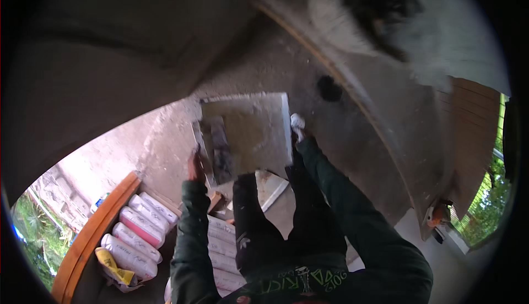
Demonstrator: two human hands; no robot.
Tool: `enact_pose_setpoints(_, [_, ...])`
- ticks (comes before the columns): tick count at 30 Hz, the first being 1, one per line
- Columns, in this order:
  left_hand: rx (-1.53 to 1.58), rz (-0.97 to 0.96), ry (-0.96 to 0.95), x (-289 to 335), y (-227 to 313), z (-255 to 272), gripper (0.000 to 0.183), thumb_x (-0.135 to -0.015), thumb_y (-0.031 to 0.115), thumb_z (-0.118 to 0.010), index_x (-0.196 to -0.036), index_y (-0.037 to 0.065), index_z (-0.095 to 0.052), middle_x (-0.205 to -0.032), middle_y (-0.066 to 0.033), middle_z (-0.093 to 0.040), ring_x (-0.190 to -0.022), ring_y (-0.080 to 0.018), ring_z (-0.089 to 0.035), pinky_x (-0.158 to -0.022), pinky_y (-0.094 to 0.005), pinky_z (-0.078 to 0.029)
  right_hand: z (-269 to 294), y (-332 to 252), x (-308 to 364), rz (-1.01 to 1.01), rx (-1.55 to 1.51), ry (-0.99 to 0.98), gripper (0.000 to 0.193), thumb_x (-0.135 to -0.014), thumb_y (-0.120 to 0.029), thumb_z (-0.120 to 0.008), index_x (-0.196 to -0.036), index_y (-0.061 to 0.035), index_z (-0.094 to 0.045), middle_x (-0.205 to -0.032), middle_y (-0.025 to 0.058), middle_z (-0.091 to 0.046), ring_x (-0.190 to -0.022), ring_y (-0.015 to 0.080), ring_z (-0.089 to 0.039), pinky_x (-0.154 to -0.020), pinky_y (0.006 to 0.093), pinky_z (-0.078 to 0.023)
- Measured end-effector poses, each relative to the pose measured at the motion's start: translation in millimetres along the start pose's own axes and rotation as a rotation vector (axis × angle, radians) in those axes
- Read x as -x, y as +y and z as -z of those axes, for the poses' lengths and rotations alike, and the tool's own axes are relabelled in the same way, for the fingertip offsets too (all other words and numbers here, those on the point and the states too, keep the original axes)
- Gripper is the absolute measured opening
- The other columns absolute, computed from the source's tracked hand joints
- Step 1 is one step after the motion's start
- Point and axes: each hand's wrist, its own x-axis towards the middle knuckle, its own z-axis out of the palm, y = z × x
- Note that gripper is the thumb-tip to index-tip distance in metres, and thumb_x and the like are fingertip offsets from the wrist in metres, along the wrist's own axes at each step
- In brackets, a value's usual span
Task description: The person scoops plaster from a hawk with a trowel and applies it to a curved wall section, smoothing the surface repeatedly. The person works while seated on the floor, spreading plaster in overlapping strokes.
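I hold a shallow square tray-like piece [253, 133] with pale edges and a dull, dusty brown face out in front of my legs. My left hand [195, 163] is closed on its left edge, where a narrow side piece sticks out at an angle. A grey, smeared slab-like strip [220, 150] lies along the left part of its face. On the opposite edge, my right hand [298, 128] grips the side; something white, perhaps a glove or a rag, covers its fingers. The undersides of both grips are hidden.
Several white sacks [132, 246] lie at lower left beside an orange wooden beam [96, 238], with a yellow bag [114, 265] near them. A white-edged panel [273, 191] lies on the concrete floor [160, 133] by my legs. A dark round patch [329, 88] marks the ground ahead.
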Motion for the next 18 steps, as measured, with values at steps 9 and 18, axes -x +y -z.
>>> enact_pose_setpoints(9, [0.309, 0.312, -0.069, -194, -153, -124, 0.060, -0.101, 0.053, -0.044, -0.135, 0.005, -0.059, -0.103, -0.0035, -0.060, -0.089, -0.0179, -0.058, -0.073, -0.0321, -0.049, -144, 79, -179, -0.896, -0.968, -0.082, 0.041, -0.095, -0.051, -0.056, -0.111, -0.0153, -0.069, -0.099, 0.0037, -0.070, -0.084, 0.0194, -0.064, -0.073, 0.0404, -0.052])
enact_pose_setpoints(18, [0.691, 0.496, -0.213, -258, -229, -176, 0.055, -0.095, 0.053, -0.057, -0.133, 0.013, -0.058, -0.120, -0.0091, -0.060, -0.108, -0.0262, -0.054, -0.094, -0.0468, -0.044, -161, 123, -233, -0.890, -0.732, -0.146, 0.071, -0.093, -0.068, -0.047, -0.139, -0.0153, -0.060, -0.132, 0.0075, -0.063, -0.117, 0.0263, -0.057, -0.104, 0.0469, -0.041])
